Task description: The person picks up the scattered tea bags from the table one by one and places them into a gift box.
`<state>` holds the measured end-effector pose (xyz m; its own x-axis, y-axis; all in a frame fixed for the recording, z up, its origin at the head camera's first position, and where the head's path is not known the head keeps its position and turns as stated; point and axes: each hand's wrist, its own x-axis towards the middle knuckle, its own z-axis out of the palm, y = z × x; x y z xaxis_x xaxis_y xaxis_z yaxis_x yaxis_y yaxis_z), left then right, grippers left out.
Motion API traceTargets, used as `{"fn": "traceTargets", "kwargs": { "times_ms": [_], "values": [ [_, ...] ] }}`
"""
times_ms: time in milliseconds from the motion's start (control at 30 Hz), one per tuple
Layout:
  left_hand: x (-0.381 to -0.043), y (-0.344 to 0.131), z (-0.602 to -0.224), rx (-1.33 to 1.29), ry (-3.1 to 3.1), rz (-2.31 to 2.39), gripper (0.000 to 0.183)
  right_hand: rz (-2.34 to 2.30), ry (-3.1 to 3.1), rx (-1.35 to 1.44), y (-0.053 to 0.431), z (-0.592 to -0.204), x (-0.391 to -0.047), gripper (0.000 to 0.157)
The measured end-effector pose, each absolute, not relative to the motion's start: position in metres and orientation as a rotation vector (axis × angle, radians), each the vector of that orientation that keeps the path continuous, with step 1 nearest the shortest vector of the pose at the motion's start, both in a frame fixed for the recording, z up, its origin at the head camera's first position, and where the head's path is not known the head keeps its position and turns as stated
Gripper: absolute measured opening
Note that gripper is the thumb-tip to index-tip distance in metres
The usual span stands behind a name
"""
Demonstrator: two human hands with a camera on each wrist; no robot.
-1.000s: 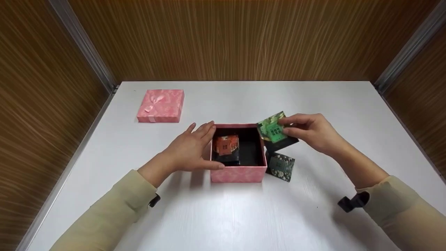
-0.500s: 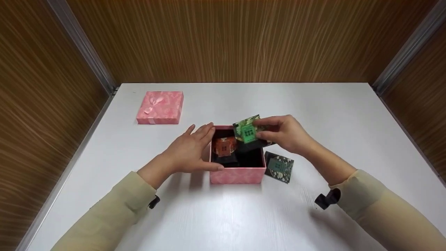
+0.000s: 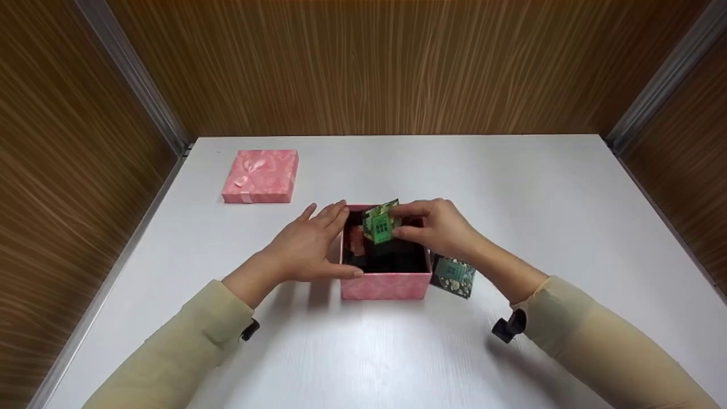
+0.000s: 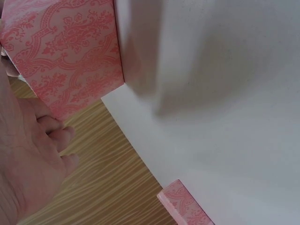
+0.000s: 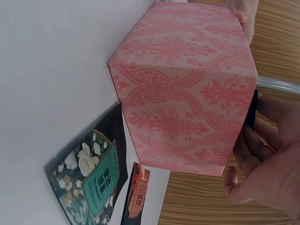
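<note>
A pink patterned gift box (image 3: 386, 286) stands lidless on the white table. Its left side is held steady by my left hand (image 3: 304, 245), the thumb along the front rim and the outstretched fingers at the far left corner. Between thumb and fingers, my right hand (image 3: 446, 230) pinches a flat green packet (image 3: 379, 225) with a leafy print, tilted over the box opening. Below it, partly covered, an orange-red packet (image 3: 356, 241) lies inside the dark interior. A dark packet with white flowers (image 3: 454, 275) rests on the table against the box's right side.
The pink lid (image 3: 262, 176) with a ribbon bow lies at the back left. In the right wrist view another orange-labelled packet (image 5: 137, 192) lies beyond the flowered one. Wood-grain panels (image 3: 363, 68) enclose the table at the back and sides.
My right hand has carried the green packet leftward from beyond the box's right rim to over the opening, and lowered it. The left hand stays at the box.
</note>
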<state>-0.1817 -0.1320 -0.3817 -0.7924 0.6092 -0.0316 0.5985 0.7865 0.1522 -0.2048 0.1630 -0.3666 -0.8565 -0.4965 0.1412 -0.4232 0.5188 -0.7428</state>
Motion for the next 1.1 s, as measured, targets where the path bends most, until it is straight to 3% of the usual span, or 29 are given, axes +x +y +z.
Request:
{"fn": "traceTargets", "kwargs": {
  "times_ms": [767, 1100],
  "values": [
    [-0.181, -0.133, -0.382, 0.982, 2.898, 0.2, 0.13, -0.87, 2.884, -1.17, 0.141, -0.378, -0.207, 0.049],
    [-0.182, -0.133, -0.381, 0.982, 2.891, 0.179, 0.129, -0.687, 2.855, -1.147, 0.136, -0.383, -0.21, 0.058]
  ]
}}
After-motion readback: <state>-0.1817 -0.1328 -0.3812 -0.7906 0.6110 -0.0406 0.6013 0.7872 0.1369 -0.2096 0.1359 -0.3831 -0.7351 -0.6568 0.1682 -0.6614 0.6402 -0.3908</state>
